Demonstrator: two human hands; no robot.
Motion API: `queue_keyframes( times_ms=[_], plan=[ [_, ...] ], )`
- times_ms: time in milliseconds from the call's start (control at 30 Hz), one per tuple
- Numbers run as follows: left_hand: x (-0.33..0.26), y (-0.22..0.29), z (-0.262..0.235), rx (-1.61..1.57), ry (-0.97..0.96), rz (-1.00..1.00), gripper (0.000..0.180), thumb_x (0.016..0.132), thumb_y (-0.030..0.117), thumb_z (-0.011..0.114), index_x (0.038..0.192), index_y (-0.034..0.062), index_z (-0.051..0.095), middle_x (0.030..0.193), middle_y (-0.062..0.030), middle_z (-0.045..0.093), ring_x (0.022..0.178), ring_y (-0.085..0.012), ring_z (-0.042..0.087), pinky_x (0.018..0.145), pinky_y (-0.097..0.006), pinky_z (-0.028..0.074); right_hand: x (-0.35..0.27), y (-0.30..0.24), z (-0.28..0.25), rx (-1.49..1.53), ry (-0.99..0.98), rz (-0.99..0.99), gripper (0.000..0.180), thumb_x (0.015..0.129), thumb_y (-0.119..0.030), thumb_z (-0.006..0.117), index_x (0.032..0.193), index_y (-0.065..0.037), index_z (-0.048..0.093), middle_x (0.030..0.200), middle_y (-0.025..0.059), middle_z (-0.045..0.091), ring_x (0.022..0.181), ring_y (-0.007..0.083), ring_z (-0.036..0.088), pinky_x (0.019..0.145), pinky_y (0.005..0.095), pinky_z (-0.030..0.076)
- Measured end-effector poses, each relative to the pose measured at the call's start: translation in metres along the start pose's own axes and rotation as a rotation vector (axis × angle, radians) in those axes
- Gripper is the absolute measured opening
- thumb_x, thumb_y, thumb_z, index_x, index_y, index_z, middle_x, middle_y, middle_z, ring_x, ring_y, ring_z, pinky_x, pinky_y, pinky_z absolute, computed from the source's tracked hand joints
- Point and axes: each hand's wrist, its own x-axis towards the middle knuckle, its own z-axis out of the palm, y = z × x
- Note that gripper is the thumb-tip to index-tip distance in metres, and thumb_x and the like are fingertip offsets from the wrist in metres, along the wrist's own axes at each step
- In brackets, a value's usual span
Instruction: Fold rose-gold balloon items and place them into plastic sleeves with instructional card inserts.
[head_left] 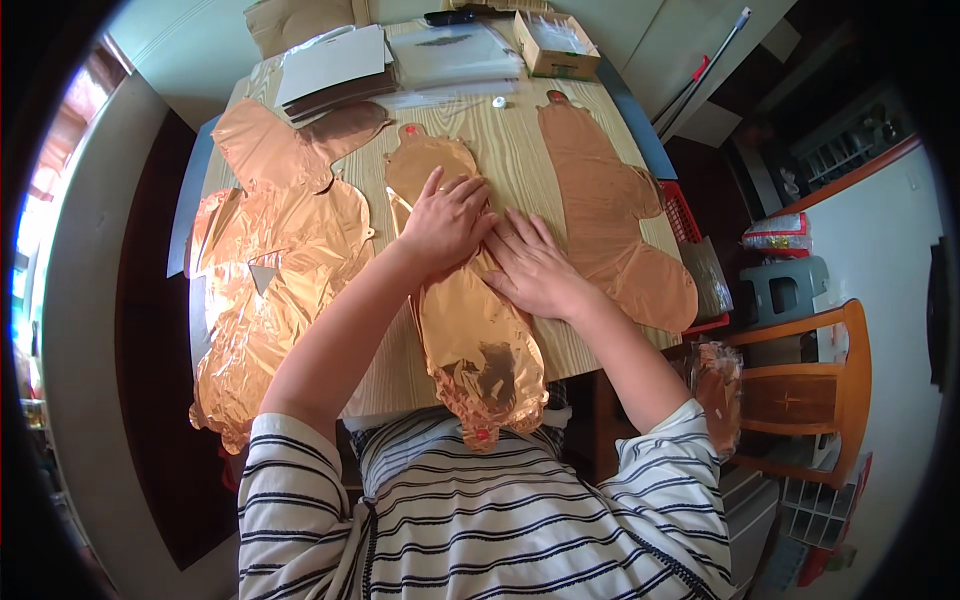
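A flat, folded copper-coloured foil balloon [470,315] lies lengthwise in front of me, its near end reaching the table's front edge. My left hand [447,222] presses flat on its middle, fingers stretched out. Beside it, my right hand [533,265] rests palm down with fingers extended, partly on the balloon's right edge and partly on the wood. The hands hide the middle of the foil. To the left spreads a pile of shiny copper foil balloons [300,290]. Another flat foil balloon [607,225] lies to the right.
On the wooden table [500,145], a stack of grey cardboard sheets [335,68], clear plastic bags [455,55] and a small carton [556,48] stand at the back. A small white cap [499,102] lies near them. A wooden chair [800,395] stands at right, near a red basket [680,212].
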Motion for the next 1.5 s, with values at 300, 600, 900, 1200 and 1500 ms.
queue_keyframes(
  times_ms=[300,600,900,1200,1500],
  plan=[
    [0.008,-0.007,0.007,-0.061,0.036,-0.077,0.044,0.098,0.039,0.059,0.131,0.0102,0.065,0.136,-0.0080,0.064,0.134,-0.0272,0.054,0.123,-0.058,0.020,-0.011,0.000,0.005,0.023,0.043,-0.020,0.077,0.106,-0.056,0.036,0.161,-0.005,0.024,0.167,0.0209,0.023,0.156,0.0385,0.014,0.126,0.0532,0.006],
    [0.020,-0.017,0.016,-0.143,0.136,-0.109,0.037,0.087,0.038,0.074,0.114,0.0138,0.075,0.117,-0.0033,0.072,0.118,-0.0257,0.064,0.121,-0.057,0.024,-0.033,-0.005,0.002,0.022,0.018,-0.050,0.077,0.105,-0.057,0.035,0.160,-0.004,0.026,0.168,0.0179,0.022,0.156,0.0364,0.016,0.126,0.0554,0.007],
    [0.016,-0.019,0.023,-0.107,0.217,-0.055,0.036,0.086,0.038,0.075,0.113,0.0131,0.075,0.114,-0.0038,0.072,0.116,-0.0254,0.064,0.121,-0.057,0.026,-0.091,-0.028,-0.001,0.007,-0.023,-0.081,0.083,0.103,-0.065,0.033,0.161,-0.006,0.026,0.170,0.0152,0.019,0.157,0.0355,0.015,0.125,0.0571,0.007],
    [0.036,-0.030,0.024,-0.067,0.162,-0.135,0.030,0.085,0.038,0.074,0.105,0.0155,0.076,0.108,-0.0030,0.072,0.112,-0.0255,0.063,0.117,-0.050,0.032,-0.102,-0.033,-0.003,0.042,-0.049,-0.084,0.082,0.103,-0.063,0.036,0.161,-0.005,0.026,0.170,0.0153,0.018,0.157,0.0355,0.013,0.125,0.0577,0.006],
    [0.035,-0.033,-0.001,-0.049,0.382,-0.317,0.037,0.092,0.040,0.068,0.117,0.0124,0.071,0.126,-0.0072,0.067,0.121,-0.0327,0.058,0.108,-0.046,0.037,-0.102,-0.041,-0.002,0.081,-0.025,-0.046,0.083,0.103,-0.060,0.040,0.160,-0.002,0.026,0.169,0.0185,0.019,0.157,0.0375,0.013,0.125,0.0579,0.006]
  ],
)
